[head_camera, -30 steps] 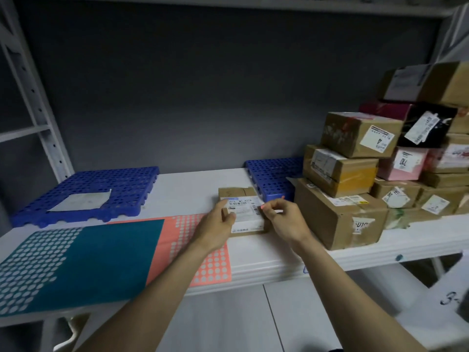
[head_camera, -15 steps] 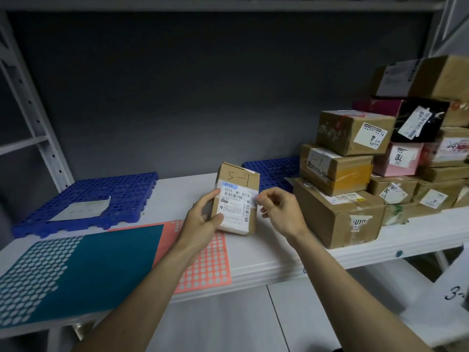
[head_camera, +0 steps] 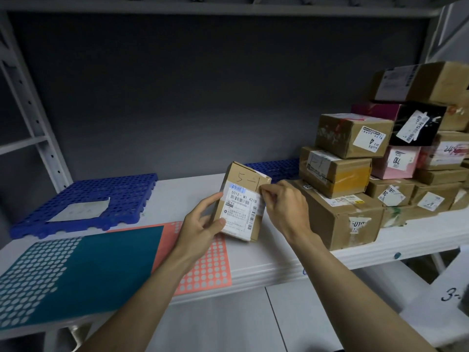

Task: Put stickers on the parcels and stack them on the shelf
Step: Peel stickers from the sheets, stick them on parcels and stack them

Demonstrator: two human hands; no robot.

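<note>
Forearms reaching up from the bottom edge toward a white shelf (head_camera: 253,269). On its near lip, two sticker sheets: teal sheet (head_camera: 83,262), pink sheet (head_camera: 210,265), both mostly bare circles. Above the pink sheet, one small cardboard parcel (head_camera: 241,204), tilted upright, marked "5-1", printed label facing the camera. Left hand (head_camera: 203,224) curled round its left side, thumb on the label. Right hand (head_camera: 281,201) with thumb and forefinger pinched at the parcel's right edge; whether a sticker sits between them, impossible to tell. Risk, as a guess: a sticker landing crooked or over the barcode; a one-handed hold slipping under the press. Behind, two blue perforated mats: left mat (head_camera: 86,199), carrying a pale sheet, right mat (head_camera: 274,168). Far right, a parcel stack (head_camera: 355,199), roughly a dozen, some cropped.
</note>
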